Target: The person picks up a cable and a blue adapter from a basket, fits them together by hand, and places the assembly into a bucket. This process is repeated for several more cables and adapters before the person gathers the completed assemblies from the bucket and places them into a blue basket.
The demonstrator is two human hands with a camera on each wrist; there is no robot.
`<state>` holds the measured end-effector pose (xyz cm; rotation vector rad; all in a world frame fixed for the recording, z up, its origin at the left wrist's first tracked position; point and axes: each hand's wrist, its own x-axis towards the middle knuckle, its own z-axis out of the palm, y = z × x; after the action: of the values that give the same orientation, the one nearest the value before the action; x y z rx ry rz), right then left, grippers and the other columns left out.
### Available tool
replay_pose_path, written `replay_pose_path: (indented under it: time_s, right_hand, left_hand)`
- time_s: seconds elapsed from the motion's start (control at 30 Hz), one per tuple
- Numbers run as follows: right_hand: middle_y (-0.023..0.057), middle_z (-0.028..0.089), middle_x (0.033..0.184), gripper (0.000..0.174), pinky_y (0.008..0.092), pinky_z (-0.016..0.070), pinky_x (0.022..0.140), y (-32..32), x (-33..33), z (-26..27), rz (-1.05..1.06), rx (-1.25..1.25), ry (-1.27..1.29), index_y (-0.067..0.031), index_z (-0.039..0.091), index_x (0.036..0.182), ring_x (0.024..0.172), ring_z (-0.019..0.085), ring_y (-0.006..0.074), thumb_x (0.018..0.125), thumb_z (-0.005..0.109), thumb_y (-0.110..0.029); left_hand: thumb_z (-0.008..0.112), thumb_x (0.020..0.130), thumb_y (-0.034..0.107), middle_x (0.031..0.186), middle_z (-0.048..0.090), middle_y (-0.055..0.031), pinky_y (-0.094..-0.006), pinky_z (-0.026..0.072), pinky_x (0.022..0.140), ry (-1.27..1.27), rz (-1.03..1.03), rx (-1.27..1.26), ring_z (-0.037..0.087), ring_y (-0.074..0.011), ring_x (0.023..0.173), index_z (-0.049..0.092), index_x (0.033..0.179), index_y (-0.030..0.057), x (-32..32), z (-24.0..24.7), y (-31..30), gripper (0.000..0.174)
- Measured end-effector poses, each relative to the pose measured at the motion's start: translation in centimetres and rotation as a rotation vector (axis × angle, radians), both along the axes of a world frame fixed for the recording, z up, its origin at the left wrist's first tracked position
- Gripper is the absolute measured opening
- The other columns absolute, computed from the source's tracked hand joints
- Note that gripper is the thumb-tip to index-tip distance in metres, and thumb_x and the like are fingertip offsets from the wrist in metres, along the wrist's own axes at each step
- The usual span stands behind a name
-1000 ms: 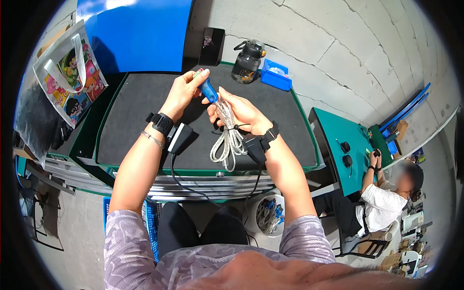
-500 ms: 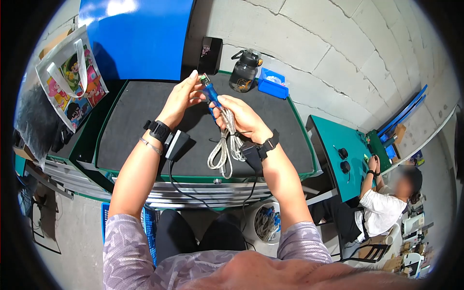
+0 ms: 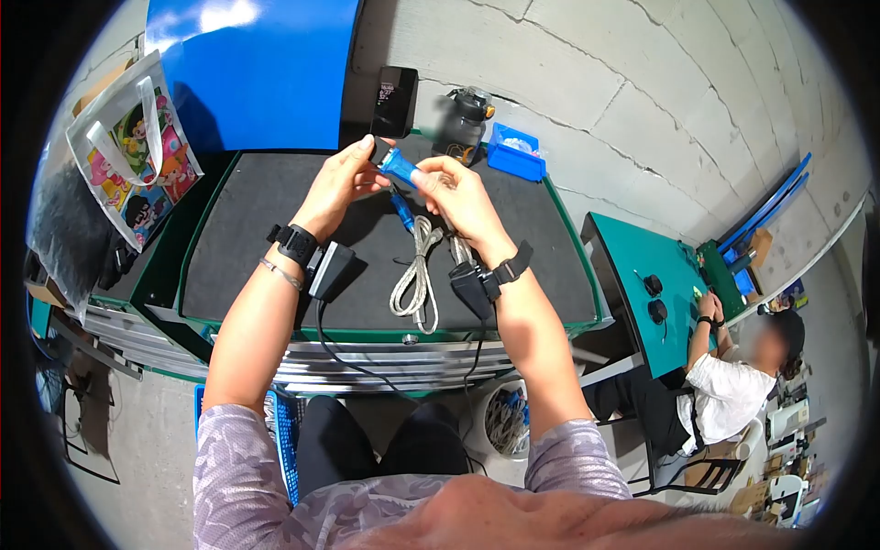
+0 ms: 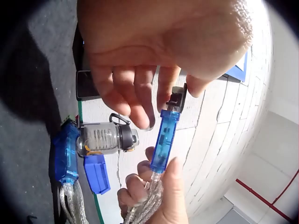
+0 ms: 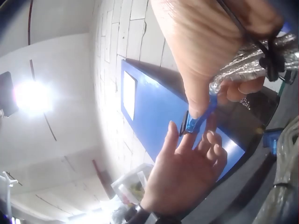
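My left hand [image 3: 344, 186] pinches a black connector piece [image 4: 176, 99] between thumb and index finger, the other fingers loosely bent. That piece sits at the end of a translucent blue housing [image 3: 398, 168], [image 4: 165, 137]. My right hand [image 3: 469, 209], [image 5: 205, 51] grips the housing's cable end, thumb along it, with clear braided cable [image 4: 145, 205] running into the palm. A second blue housing [image 3: 401, 209], [image 4: 67, 154] hangs below, apart from the first, on a coiled silvery cable [image 3: 420, 275]. The right fingers partly hide the cable bundle.
Behind the dark mat [image 3: 257, 220] stand a black phone-like device [image 3: 395, 103], a bottle [image 3: 461, 128] and a small blue bin [image 3: 516, 158]. A printed bag [image 3: 137, 156] is at left. A bucket of cables [image 3: 500, 417] stands below. Another person [image 3: 729, 394] sits at right.
The upper blue housing has tilted flatter, and my left thumb and finger have come onto its tip, where a black piece now shows. The second housing and its coil have separated from the right hand's bundle.
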<state>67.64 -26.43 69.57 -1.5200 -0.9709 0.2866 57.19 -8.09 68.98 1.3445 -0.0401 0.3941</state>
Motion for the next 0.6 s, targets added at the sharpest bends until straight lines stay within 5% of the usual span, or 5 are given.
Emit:
replay_pose_path:
  time_s: [0.07,0.23,0.6]
  right_hand:
    - [0.0017,0.063,0.077,0.035,0.0218,0.0453,0.057,-0.1,0.4,0.1,0.087,0.043,0.191,-0.0042,0.063,0.105,0.065,0.058,0.0075,0.090,0.070,-0.035]
    - [0.0036,0.056,0.080,0.044,0.0241,0.0420,0.056,-0.5,2.0,0.4,0.269,0.380,0.822,-0.0039,0.057,0.114,0.061,0.049,0.0103,0.098,0.055,-0.044]
    - [0.0042,0.060,0.093,0.039,0.0321,0.0500,0.077,-0.3,2.1,0.0,0.256,0.763,0.796,-0.0053,0.056,0.121,0.083,0.058,0.0155,0.099,0.056,-0.037]
  left_hand:
    - [0.044,0.101,0.050,0.073,0.045,0.0059,-0.0241,0.0484,0.079,-0.018,0.032,-0.022,0.059,-0.0066,0.078,0.060,0.126,0.0077,-0.1,0.1,0.0,0.051]
    - [0.050,0.099,0.048,0.102,0.065,-0.0036,-0.0247,0.0486,0.082,-0.010,-0.041,-0.015,0.061,-0.0091,0.088,0.055,0.129,0.0058,0.3,-0.5,0.0,0.051]
    - [0.067,0.091,0.034,0.110,0.066,-0.0056,-0.0290,0.0471,0.092,0.086,-0.448,0.434,0.060,-0.0127,0.103,0.057,0.126,0.0010,-0.2,-0.5,-2.2,0.049]
